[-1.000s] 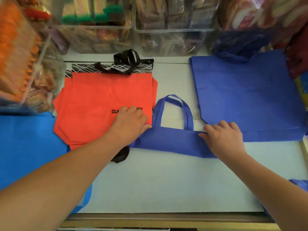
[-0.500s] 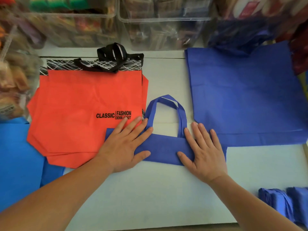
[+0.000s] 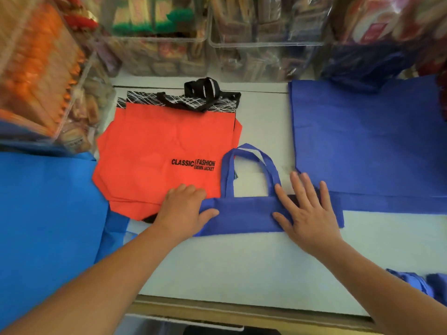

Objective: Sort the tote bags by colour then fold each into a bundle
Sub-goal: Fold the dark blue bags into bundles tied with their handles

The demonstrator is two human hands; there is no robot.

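Observation:
A purple-blue tote bag (image 3: 244,215), folded into a long strip with its handles pointing away from me, lies in the middle of the white table (image 3: 242,267). My left hand (image 3: 183,209) grips the strip's left end, fingers curled and thumb on top. My right hand (image 3: 307,211) presses flat on its right part with spread fingers. An orange tote stack (image 3: 164,151) with black handles lies to the left. A flat purple-blue tote (image 3: 367,141) lies to the right. A light blue tote (image 3: 46,213) covers the far left.
Folded purple-blue bundles (image 3: 425,284) sit at the lower right. Clear plastic bins of packaged goods (image 3: 261,37) line the back, and another bin (image 3: 43,76) stands at the left. The table's front edge (image 3: 242,308) runs along the bottom.
My left hand slid left to the strip's end and curled its fingers on it. My right hand shifted right along the strip, still flat. The camera tilted slightly.

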